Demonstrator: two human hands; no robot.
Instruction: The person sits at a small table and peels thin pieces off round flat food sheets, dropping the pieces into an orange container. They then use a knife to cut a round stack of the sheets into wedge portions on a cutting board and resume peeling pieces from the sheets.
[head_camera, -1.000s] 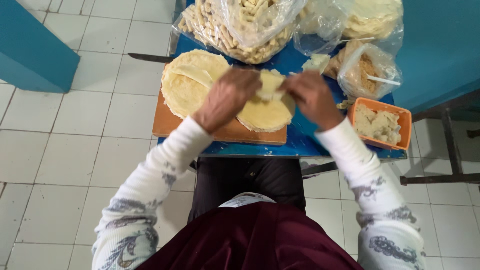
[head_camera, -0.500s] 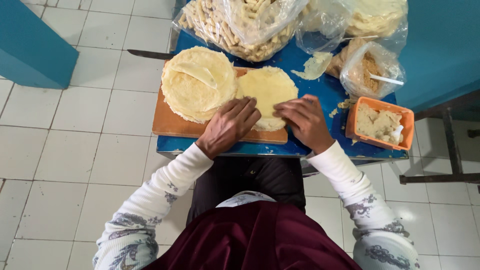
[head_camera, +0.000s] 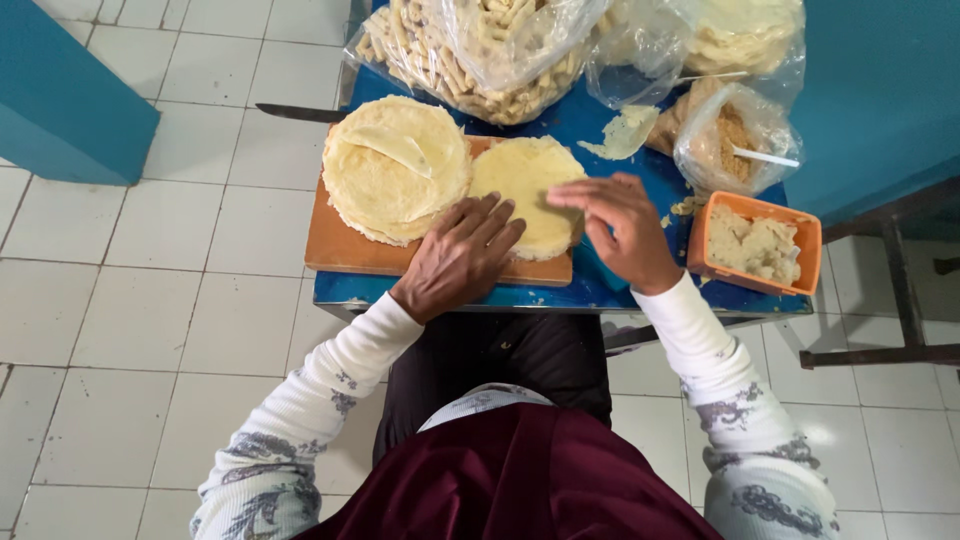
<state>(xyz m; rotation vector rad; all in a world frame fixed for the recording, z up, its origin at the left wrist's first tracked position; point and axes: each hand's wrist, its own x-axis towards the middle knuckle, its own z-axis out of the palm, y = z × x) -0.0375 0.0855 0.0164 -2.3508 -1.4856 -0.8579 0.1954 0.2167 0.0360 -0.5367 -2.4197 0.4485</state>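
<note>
While the left hand lies flat and open on the near edge of a round, pale, thin wrapper on the wooden board, the right hand touches its right rim with loosely spread fingers, gripping nothing.

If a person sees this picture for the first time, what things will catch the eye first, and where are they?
First come the two hands in the middle: the left hand lies flat on a single round wrapper on the wooden board, and the right hand touches that wrapper's right edge. Left of it sits a thicker stack of wrappers. At the right stands an orange tub of pale filling on the blue table.
</note>
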